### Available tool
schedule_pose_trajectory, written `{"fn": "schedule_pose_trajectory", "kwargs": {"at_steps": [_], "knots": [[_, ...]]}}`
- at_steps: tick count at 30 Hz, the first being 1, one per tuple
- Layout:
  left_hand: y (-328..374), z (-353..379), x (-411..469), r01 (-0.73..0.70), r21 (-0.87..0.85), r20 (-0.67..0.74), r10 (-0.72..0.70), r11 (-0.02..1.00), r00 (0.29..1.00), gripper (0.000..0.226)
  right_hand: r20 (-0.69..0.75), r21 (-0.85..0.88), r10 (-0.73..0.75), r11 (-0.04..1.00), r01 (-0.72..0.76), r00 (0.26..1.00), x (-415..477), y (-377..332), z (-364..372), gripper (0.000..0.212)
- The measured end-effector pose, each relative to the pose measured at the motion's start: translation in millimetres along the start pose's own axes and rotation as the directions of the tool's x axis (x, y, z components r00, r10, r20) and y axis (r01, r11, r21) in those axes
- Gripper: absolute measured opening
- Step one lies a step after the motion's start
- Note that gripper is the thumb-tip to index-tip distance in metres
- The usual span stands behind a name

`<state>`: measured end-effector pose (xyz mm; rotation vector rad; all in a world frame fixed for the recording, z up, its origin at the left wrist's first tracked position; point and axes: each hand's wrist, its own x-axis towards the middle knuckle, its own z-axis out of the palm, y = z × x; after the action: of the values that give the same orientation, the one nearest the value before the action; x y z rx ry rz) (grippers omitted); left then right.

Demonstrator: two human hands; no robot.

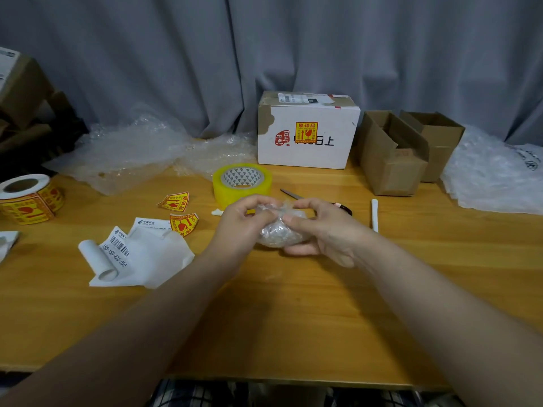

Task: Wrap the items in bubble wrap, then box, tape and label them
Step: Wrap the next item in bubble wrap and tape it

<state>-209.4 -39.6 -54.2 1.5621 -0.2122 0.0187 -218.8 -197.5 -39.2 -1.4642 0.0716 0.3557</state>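
A small bundle wrapped in bubble wrap (276, 233) sits between both hands above the middle of the wooden table (264, 318). My left hand (238, 224) grips its left side and pinches the wrap on top. From the right, my right hand (323, 230) cups the bundle with its fingertips on the top fold. What is inside the wrap is hidden. Just behind the hands lies a yellow tape roll (241, 182). Two open brown cardboard boxes (393, 154) stand at the back right. A roll of yellow fragile labels (28, 198) is at the far left.
A taped white box (305, 133) with a fragile sticker stands at the back centre. Loose bubble wrap (132, 148) lies back left, more sheets (493, 174) far right. Scissors (293, 195) and a white stick (374, 214) lie behind my right hand. Shipping labels (129, 254) and loose stickers (176, 202) lie left.
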Motion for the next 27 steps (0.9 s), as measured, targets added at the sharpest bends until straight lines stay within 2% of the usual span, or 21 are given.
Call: {"fn": "schedule_pose_trajectory", "kwargs": {"at_steps": [3,5,7,11,14,16,17,19,20,22,24,25,27], "knots": [[1.9,-4.1,3.5,0.034,-0.058,0.057,-0.031,0.998,0.998,0.034,-0.069,-0.103,-0.186,0.979,0.178,0.980,2.0,4.0,3.6,0.034],[3.2,-8.1,8.9,0.071,-0.096,0.092,-0.062,0.993,0.994,0.027,-0.107,-0.139,-0.280,0.954,0.264,0.954,5.5,7.0,5.4,0.031],[4.1,-11.7,14.1,0.102,-0.148,0.061,-0.094,0.984,0.994,0.024,-0.121,-0.146,-0.323,0.941,0.304,0.939,9.6,7.7,5.1,0.030],[1.1,-9.9,26.1,0.039,-0.001,0.022,-0.039,0.999,0.999,0.013,-0.089,-0.342,-0.510,0.823,0.455,0.856,20.9,3.3,3.0,0.027],[-2.8,-3.0,34.7,0.108,-0.004,0.066,-0.108,0.994,0.992,0.019,-0.121,-0.432,-0.574,0.765,0.478,0.810,32.1,-0.6,1.8,0.028],[-7.1,1.7,36.9,0.113,-0.054,0.066,-0.109,0.992,0.992,0.024,-0.144,-0.473,-0.578,0.753,0.457,0.803,39.2,2.4,-0.4,0.023],[-9.4,3.0,37.1,0.091,-0.058,0.045,-0.089,0.994,0.995,0.027,-0.173,-0.468,-0.562,0.770,0.434,0.809,41.6,6.1,-1.9,0.030],[-13.7,4.1,36.9,0.031,-0.070,0.005,-0.031,0.997,1.000,0.028,-0.279,-0.345,-0.482,0.858,0.381,0.831,43.9,12.6,-6.0,0.055],[-14.6,4.8,36.7,0.009,-0.083,-0.001,-0.009,0.997,1.000,0.027,-0.323,-0.238,-0.421,0.903,0.358,0.848,45.7,13.9,-8.2,0.058],[-15.4,8.2,36.9,-0.003,-0.104,-0.009,0.002,0.995,1.000,0.024,-0.307,-0.041,-0.320,0.945,0.324,0.896,49.5,14.7,-9.0,0.047],[-15.6,13.6,37.4,0.006,-0.106,-0.038,-0.010,0.994,0.999,0.018,-0.260,0.025,-0.277,0.956,0.294,0.925,50.7,14.8,-5.7,0.038],[-16.2,15.8,38.6,-0.013,-0.067,-0.068,0.009,0.998,0.998,0.017,-0.249,0.040,-0.260,0.960,0.278,0.933,51.9,15.0,-4.8,0.037],[-19.4,16.6,41.3,-0.086,0.123,-0.132,0.102,0.989,0.986,0.016,-0.220,0.078,-0.242,0.961,0.265,0.945,53.9,14.3,-5.0,0.032]]}}
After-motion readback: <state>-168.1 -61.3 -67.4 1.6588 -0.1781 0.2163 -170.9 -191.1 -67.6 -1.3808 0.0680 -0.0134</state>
